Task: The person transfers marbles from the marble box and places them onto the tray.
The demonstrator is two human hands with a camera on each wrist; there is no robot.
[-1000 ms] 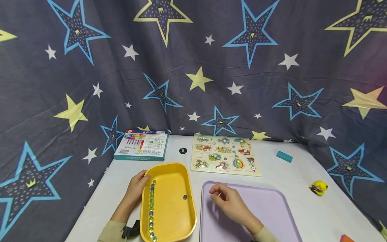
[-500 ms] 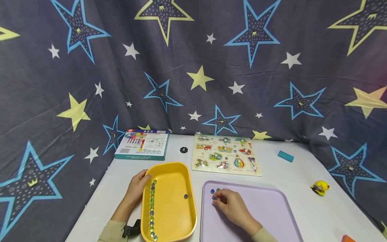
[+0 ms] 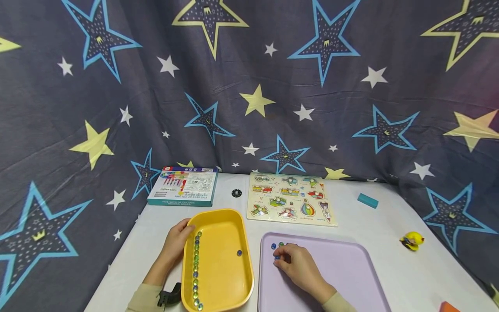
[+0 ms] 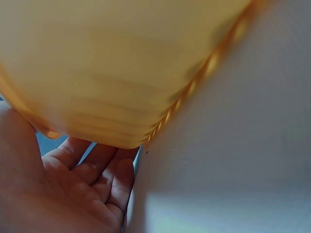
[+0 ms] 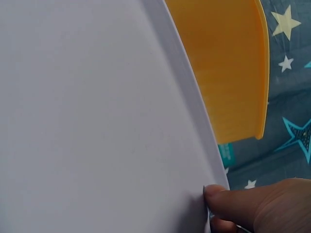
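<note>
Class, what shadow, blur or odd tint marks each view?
Head view: mostly sharp, pinkish tint on the curtain at right; left wrist view: yellow tray blurred, seemingly backlit; right wrist view: soft shadow on the purple tray beside the right hand.

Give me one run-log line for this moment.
left hand: grips bin; right hand: pinches blue marble at tray; in bin: marble row along one side, lone marble apart; in tray: other marbles

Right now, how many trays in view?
2. Yellow tray, rim held by the left hand; purple tray, to its right, under the right hand, near edge out of frame. No others show; any beyond the frame are hidden.
</note>
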